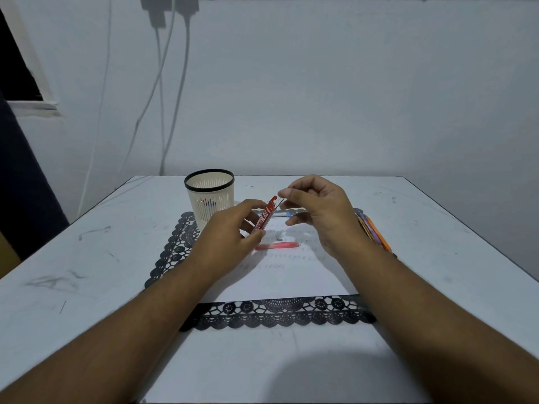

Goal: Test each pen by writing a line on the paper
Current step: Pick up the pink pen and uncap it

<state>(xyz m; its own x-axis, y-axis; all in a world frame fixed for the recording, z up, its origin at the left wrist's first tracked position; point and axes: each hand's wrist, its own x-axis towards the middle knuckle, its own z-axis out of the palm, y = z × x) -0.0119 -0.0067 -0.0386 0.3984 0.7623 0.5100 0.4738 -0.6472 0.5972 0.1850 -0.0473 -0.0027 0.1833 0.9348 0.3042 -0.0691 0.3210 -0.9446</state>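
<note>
My left hand (233, 228) grips a small red lead case (266, 214), tilted with its open cap toward the upper right. My right hand (318, 211) pinches something thin at the case's mouth between thumb and forefinger; it is too small to make out clearly. Below the hands lies a white paper (280, 275) with faint written lines. A pink pen (278, 245) rests on the paper, with a small dark piece (279, 238) just above it. A blue-and-white pen (281, 214) lies at the paper's far edge, partly hidden by my hands.
A cream slotted pen holder (209, 196) with a black rim stands at the back left and holds a few pens. Several orange, yellow and purple pens (374, 231) lie to the right of the paper. A black lace mat (280, 314) lies under the paper on the white table (87, 258).
</note>
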